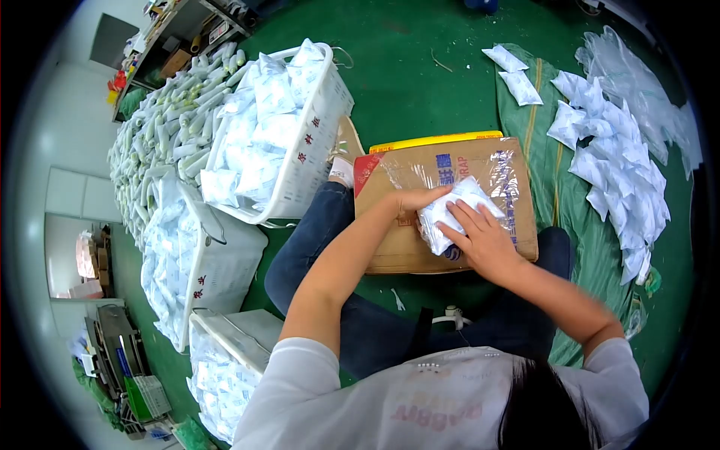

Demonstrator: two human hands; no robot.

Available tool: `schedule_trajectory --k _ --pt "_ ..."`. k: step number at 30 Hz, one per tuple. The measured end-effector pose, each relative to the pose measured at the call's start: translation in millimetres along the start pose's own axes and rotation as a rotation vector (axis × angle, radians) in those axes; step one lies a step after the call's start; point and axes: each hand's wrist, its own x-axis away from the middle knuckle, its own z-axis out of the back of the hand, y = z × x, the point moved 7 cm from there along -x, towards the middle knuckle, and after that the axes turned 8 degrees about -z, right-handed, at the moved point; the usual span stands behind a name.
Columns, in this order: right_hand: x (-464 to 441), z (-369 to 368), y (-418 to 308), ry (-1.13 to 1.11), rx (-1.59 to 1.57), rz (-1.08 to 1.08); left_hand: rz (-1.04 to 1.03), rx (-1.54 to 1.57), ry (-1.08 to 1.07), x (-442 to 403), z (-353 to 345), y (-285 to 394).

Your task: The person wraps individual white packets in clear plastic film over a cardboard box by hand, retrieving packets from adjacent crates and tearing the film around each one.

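Note:
A white packet in clear film (433, 231) lies on top of a cardboard box (390, 247) in front of me. My left hand (421, 198) rests at the packet's upper left edge, its fingers reaching onto the film. Across the packet's right part, my right hand (481, 236) lies with its fingers spread, pressing on the white surface. The box has blue print and a red corner, and a yellow edge shows behind it.
White baskets (300, 161) full of white packets stand at the left, beside a heap of wrapped rolls (172, 124). At the right, a pile of white packets (619, 176) lies on green sheeting (536, 150), near clear plastic (630, 75).

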Motion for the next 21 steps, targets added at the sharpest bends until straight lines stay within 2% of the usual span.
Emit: schedule_trajectory --k 2,4,6,8,9,12,15,20,21 --pt "-11 -15 11 0.01 0.136 0.084 0.05 -0.213 -0.044 10 -6 16" --pt "-15 -34 15 -0.033 0.114 0.08 0.12 -0.404 -0.074 -13 5 4" --pt "-13 -42 17 -0.073 0.09 0.072 0.147 -0.682 0.0 -28 26 7" --pt "-14 -35 19 -0.155 -0.019 0.003 0.131 -1.035 0.187 -15 28 62" --pt "-9 -38 13 -0.131 0.056 0.045 0.127 -1.206 0.275 -10 28 72" --pt "2 -34 -8 -0.051 0.238 0.142 -0.529 -1.342 0.346 5 -1 97" --pt "6 -48 -29 -0.159 0.333 0.111 -0.717 -1.444 0.405 -8 -30 69" --pt "16 -44 -34 -0.031 0.321 0.021 -0.755 -1.448 0.544 -14 -30 58" --pt "17 -43 -31 -0.065 0.264 -0.016 -0.744 -1.437 0.525 -17 -31 55"
